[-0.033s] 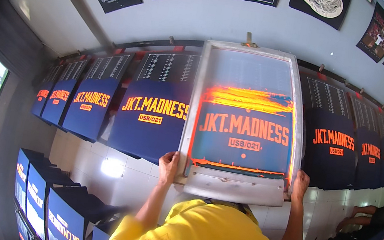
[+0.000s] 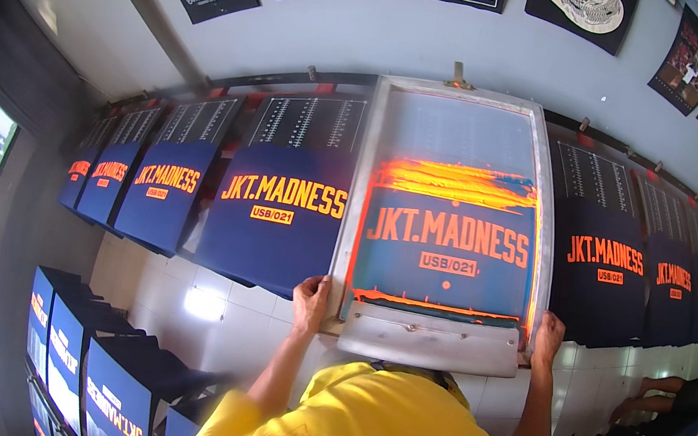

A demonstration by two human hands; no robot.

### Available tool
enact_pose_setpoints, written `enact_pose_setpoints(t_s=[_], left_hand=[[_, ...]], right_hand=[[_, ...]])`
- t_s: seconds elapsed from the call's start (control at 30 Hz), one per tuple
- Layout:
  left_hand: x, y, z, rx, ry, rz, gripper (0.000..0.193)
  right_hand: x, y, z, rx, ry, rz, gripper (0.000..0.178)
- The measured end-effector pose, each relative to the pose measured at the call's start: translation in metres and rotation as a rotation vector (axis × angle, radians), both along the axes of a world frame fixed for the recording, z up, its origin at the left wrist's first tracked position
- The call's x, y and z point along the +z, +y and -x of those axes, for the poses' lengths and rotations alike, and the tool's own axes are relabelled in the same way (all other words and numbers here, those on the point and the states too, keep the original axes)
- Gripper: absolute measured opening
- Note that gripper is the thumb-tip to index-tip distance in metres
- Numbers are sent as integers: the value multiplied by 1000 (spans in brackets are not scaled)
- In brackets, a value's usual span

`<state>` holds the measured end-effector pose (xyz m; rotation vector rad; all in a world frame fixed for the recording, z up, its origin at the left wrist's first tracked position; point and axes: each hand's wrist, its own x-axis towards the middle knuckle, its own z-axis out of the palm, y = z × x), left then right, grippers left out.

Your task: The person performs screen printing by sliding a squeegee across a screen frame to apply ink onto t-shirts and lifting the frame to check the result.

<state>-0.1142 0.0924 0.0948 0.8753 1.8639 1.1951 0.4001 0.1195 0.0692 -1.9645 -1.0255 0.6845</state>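
Note:
My left hand (image 2: pixel 310 302) is closed on the near left corner of a silkscreen frame (image 2: pixel 467 94), and my right hand (image 2: pixel 547 340) grips the same frame at its near right corner. The frame's mesh shows blocky orange lettering (image 2: pixel 447 235). A thick band of bright orange ink (image 2: pixel 458 183) lies across the mesh beyond the lettering, and a thinner orange line runs along its near end. Across that near end sits a wide silver plate with screws (image 2: pixel 429 347), perhaps a squeegee. What lies under the frame is mostly hidden.
Dark blue printed fabric (image 2: pixel 268 247) lies on boards to the left, with more printed fabric (image 2: pixel 603 297) to the right. A rail (image 2: pixel 297 79) runs behind them. Behind me stand further printed pieces (image 2: pixel 115 391). Another person's arms (image 2: pixel 652 394) show at right.
The silkscreen frame has shifted slightly to the right, along with both my hands. My grip stays the same.

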Motion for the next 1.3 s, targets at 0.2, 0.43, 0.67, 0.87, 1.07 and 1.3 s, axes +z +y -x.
enact_pose_setpoints(t_s=[0.2, 0.43, 0.67, 0.87, 1.07, 1.3], left_hand=[[-11, 7, -4, -18, 139, 31, 43], [-20, 11, -18, -3, 179, 20, 41], [5, 7, -32, 37, 133, 44, 40], [-57, 24, -40, 30, 220, 27, 39], [-41, 32, -28, 13, 270, -23, 41], [-22, 31, -16, -20, 289, 2, 42]], right_hand=[[-12, 5, 1, -100, -10, -157, 34], [-25, 12, -24, 7, 10, -80, 32], [-29, 13, -35, 8, 12, 5, 32], [-71, 38, -30, 65, 2, -21, 35], [-49, 40, -17, 54, -28, -35, 37], [-32, 35, -15, 91, -95, -45, 36]])
